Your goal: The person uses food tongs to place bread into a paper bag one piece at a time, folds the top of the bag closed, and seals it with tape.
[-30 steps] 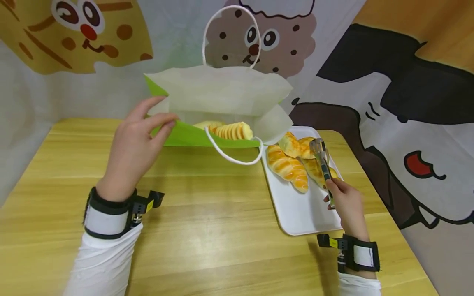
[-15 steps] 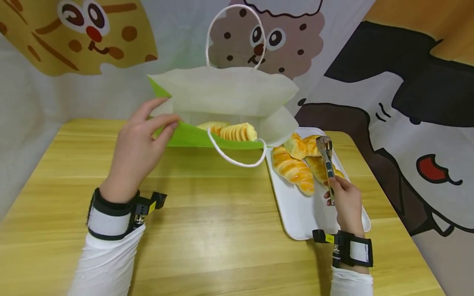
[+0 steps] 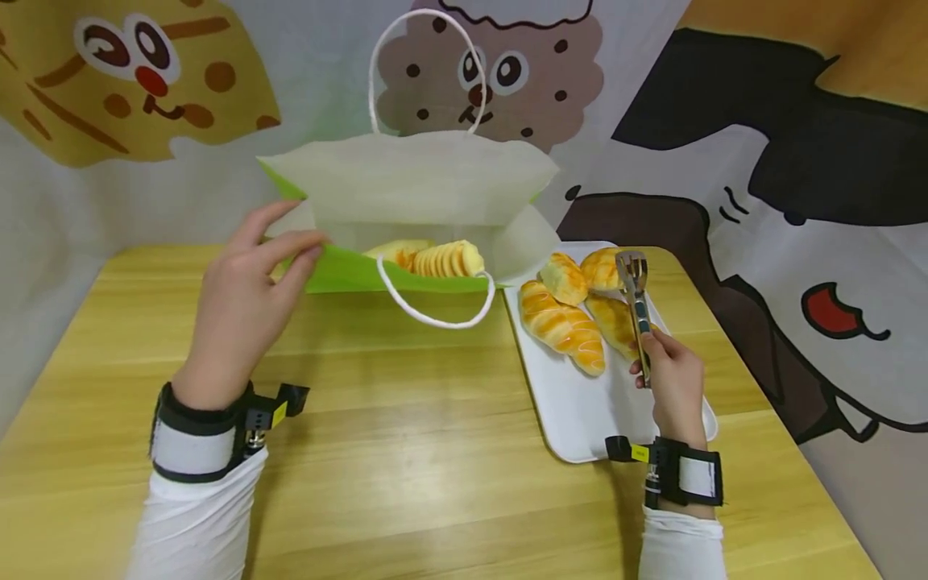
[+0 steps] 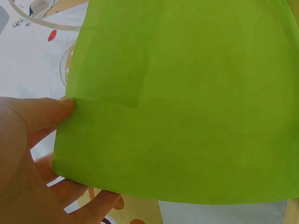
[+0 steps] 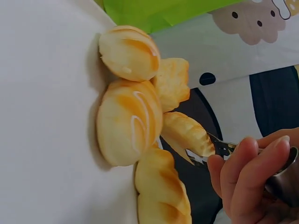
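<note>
My left hand [image 3: 242,306] pinches the near-left rim of a green paper bag [image 3: 399,278] between thumb and fingers, and the bag's white inside shows. Ridged bread [image 3: 449,259] and another bun lie in it. My right hand [image 3: 674,374] grips metal tongs [image 3: 638,314] by the handle, above the right part of a white tray [image 3: 594,423]. In the right wrist view the tong tips lie on both sides of a small bread [image 5: 189,133]; whether they squeeze it I cannot tell. A croissant-shaped bread [image 3: 561,326] and several other breads share the tray.
The bag stands at the back of the wooden table [image 3: 406,451], with the tray close at its right. One white rope handle [image 3: 438,322] hangs over the bag's front and another rises behind. A cartoon-printed cloth [image 3: 326,72] hangs behind and to the right.
The tongs have moved slightly toward the back right of the tray, and the breads at the tray's back have shifted a little. My left hand keeps its hold on the bag. The head view has shifted.
</note>
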Demonstrator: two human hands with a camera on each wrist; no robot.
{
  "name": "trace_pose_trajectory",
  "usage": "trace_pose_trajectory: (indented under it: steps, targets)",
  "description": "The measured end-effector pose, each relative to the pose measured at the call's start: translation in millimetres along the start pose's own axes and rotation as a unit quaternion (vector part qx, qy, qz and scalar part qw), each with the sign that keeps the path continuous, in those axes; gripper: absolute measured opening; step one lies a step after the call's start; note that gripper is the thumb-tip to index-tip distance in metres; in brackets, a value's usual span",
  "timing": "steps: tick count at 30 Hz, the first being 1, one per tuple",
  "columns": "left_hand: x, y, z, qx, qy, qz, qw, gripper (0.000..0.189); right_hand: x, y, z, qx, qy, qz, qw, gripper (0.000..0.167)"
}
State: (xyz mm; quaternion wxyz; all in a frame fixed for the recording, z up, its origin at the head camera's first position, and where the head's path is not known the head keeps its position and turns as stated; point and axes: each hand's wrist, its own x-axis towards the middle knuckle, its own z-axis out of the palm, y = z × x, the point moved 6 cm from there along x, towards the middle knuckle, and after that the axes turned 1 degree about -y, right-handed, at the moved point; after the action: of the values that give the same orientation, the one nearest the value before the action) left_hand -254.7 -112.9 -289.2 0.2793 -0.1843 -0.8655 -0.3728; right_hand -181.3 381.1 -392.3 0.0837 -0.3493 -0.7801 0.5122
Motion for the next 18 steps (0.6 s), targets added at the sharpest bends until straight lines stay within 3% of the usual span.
trace_pose_trajectory:
  steps: [18]
  targets:
    - [-1.7, 7.1, 0.3, -0.004, 0.003, 0.013, 0.9999, 0.016, -6.6, -9.9, -9.0, 0.029, 0.002, -0.02, 0.9994, 0.05]
